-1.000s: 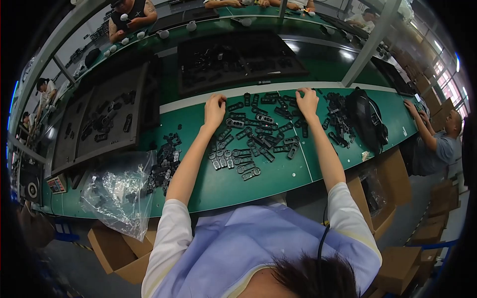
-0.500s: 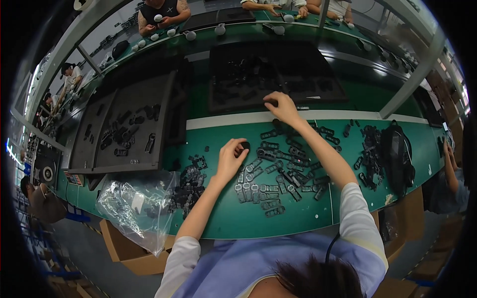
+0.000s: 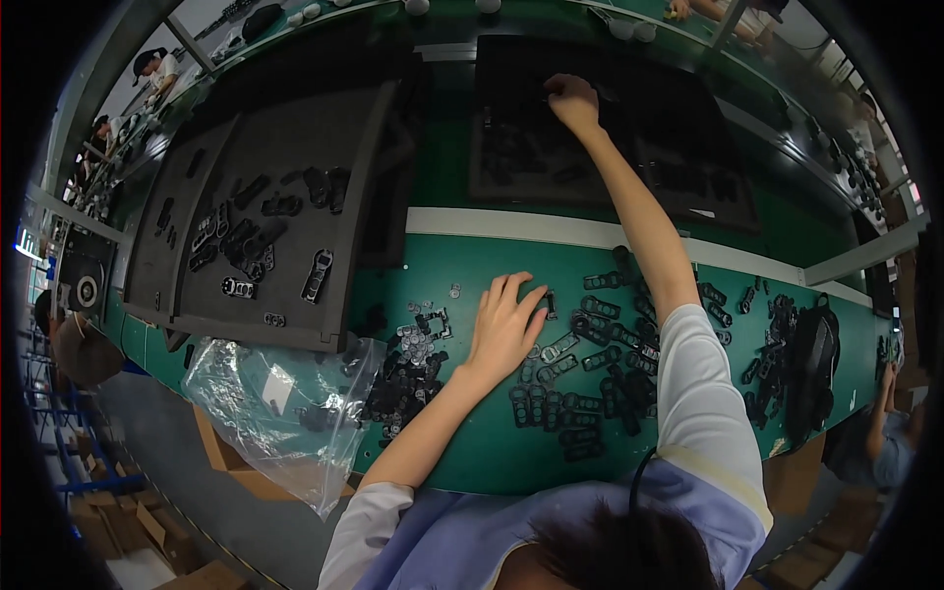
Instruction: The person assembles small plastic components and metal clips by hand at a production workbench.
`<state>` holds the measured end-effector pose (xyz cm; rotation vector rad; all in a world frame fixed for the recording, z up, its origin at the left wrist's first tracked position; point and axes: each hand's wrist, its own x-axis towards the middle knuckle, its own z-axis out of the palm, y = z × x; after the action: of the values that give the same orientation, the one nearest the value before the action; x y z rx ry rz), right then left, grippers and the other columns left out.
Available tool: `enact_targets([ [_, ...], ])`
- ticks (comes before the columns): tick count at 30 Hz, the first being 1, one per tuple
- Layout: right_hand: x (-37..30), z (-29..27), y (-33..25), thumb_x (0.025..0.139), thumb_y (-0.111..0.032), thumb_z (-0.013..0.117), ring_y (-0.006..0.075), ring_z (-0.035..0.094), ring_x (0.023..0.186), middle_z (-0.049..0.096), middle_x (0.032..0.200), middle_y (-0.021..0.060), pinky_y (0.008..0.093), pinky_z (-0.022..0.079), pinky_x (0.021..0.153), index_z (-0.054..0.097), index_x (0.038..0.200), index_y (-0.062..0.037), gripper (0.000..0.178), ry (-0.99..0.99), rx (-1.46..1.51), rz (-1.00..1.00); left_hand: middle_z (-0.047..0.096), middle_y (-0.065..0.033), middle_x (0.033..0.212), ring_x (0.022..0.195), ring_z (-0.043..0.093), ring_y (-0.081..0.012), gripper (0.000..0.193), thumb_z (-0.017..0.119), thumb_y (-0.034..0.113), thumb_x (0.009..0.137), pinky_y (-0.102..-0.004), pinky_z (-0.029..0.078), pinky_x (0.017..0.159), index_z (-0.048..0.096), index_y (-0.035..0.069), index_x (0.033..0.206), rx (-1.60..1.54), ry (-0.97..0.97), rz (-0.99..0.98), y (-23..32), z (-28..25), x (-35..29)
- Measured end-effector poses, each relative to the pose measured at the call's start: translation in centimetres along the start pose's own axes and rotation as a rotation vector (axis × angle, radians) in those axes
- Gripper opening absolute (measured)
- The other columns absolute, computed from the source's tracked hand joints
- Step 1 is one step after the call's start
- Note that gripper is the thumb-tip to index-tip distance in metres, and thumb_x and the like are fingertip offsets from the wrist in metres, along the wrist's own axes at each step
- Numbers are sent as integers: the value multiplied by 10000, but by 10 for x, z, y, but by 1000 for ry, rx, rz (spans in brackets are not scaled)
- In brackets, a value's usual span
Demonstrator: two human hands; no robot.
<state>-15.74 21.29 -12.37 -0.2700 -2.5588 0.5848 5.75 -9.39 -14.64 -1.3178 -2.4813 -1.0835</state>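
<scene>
My left hand point(image 3: 503, 329) rests over the green table with its fingers spread, and nothing shows in its grasp. Just right of its fingertips a small black part point(image 3: 551, 306) stands on the table. My right arm reaches far forward. Its hand point(image 3: 574, 102) is over a dark foam tray point(image 3: 482, 182), fingers curled together; what they hold, if anything, is hidden. Between my arms lie several flat black plastic pieces with round holes point(image 3: 578, 404), some in rows, some heaped. Left of my left wrist is a pile of small black and clear parts point(image 3: 418, 349).
A divided dark tray point(image 3: 324, 329) with loose black parts stands at the left. A clear plastic bag point(image 3: 280, 403) hangs over the front edge. At the right are more black parts point(image 3: 780, 329) and a black bag point(image 3: 813, 364). A white rail point(image 3: 511, 223) crosses behind the pieces.
The view has shifted. My right hand has moved forward, farther over the dark tray. My left hand, curled before around a small dark thing, has spread its fingers.
</scene>
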Motion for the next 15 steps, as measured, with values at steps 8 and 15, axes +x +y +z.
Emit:
enact_targets([
  [8, 23, -4, 33, 755, -102, 649, 281, 640, 947, 693, 997, 79, 390, 515, 834, 699, 1033, -104, 282, -18, -368, -183, 521, -133, 1170, 1093, 477, -317, 284, 644, 118, 813, -410, 424, 859, 628, 41, 1086, -69, -18, -18, 1, 0, -2],
  [15, -17, -64, -2, 820, -120, 685, 164, 665, 843, 695, 906, 68, 295, 526, 782, 676, 1069, -27, 267, -114, 460, -63, 520, -126, 1152, 1085, 477, -313, 275, 666, 139, 799, -406, 413, 867, 623, 39, 1051, -106, -53, -19, -6, 0, -5],
])
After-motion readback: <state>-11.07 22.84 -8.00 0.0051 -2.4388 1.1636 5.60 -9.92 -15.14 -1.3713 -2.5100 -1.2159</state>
